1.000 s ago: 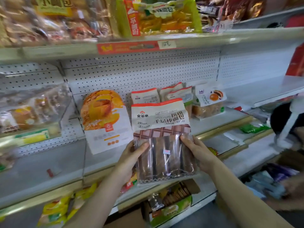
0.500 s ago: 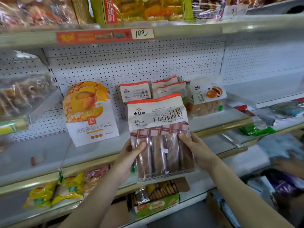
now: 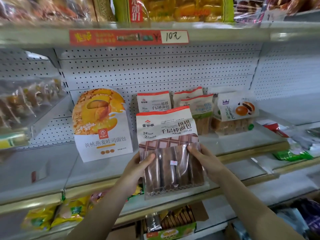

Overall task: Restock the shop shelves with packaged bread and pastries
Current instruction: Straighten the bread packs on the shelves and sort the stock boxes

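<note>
I hold a bag of chocolate stick bread (image 3: 168, 149) upright in front of the middle shelf (image 3: 239, 143). It has a white and red top and a clear lower half showing brown sticks. My left hand (image 3: 138, 168) grips its left edge, thumb on the front. My right hand (image 3: 203, 160) grips its right edge the same way. Behind it on the shelf stand a matching bag (image 3: 153, 102), two more stick bread bags (image 3: 197, 108) and a red bean bread bag (image 3: 234, 112). A large peach oat toast bag (image 3: 101, 125) leans to the left.
The top shelf holds yellow and brown bread packs (image 3: 181, 9) above a red price strip (image 3: 129, 37) marked 10. Yellow snack bags (image 3: 55, 213) lie on the lower shelf at left. An open carton of pastries (image 3: 173, 224) sits below. Green packets (image 3: 292, 155) lie at right.
The view has shifted down and left, so the shelves sit further right in frame. Both hands keep the same grip on the stick bread bag, now slightly nearer the shelf. The person at right has left view.
</note>
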Tool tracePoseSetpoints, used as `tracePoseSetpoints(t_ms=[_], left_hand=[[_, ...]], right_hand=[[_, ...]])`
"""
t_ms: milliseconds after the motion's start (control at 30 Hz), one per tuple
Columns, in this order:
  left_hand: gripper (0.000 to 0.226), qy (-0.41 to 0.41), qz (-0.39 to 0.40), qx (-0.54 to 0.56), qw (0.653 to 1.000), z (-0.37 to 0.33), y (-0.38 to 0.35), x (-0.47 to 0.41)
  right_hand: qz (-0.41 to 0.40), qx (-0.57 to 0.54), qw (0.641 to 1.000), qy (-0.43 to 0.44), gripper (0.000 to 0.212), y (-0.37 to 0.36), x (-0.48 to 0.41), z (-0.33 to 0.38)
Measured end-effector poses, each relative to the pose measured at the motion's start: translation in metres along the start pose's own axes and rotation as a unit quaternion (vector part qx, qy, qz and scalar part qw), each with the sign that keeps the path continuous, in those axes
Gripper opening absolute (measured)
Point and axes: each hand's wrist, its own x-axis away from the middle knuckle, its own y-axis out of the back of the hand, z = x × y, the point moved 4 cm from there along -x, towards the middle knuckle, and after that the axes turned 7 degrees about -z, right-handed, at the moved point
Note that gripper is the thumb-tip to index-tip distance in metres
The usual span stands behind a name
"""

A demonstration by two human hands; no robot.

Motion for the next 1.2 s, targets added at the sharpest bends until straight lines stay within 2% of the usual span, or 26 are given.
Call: tracePoseSetpoints(t_ms=[67, 200, 433, 600, 833, 967, 1200], left_hand=[[0.028, 0.003, -0.001, -0.004, 1.000, 0.001, 0.006, -0.010], [0.015, 0.001, -0.012, 0.002, 1.000, 0.001, 0.014, -0.032], [0.022, -0.008, -0.048, 0.001, 0.999, -0.002, 0.021, -0.082], [0.031, 0.006, -0.067, -0.006, 0.998, 0.002, 0.018, -0.125], [0.034, 0.015, -0.085, -0.019, 0.996, 0.012, 0.011, -0.188], [0.034, -0.026, -0.078, -0.029, 0.996, 0.016, 0.009, -0.217], [0.053, -0.073, -0.073, -0.035, 0.994, 0.024, 0.011, -0.243]], right_hand=[[-0.004, -0.002, 1.000, 0.008, 0.024, -0.006, -0.012, -0.005], [-0.005, -0.015, 1.000, 0.026, 0.027, -0.019, -0.037, -0.010], [0.010, -0.019, 0.999, 0.047, 0.039, -0.034, -0.099, -0.017], [0.018, -0.006, 0.998, 0.063, 0.025, -0.041, -0.148, -0.023], [0.020, 0.005, 0.999, 0.047, 0.020, -0.044, -0.207, -0.039], [0.022, 0.036, 0.997, 0.065, 0.024, -0.046, -0.237, -0.045], [0.012, 0.035, 0.995, 0.088, 0.036, -0.054, -0.259, -0.049]])
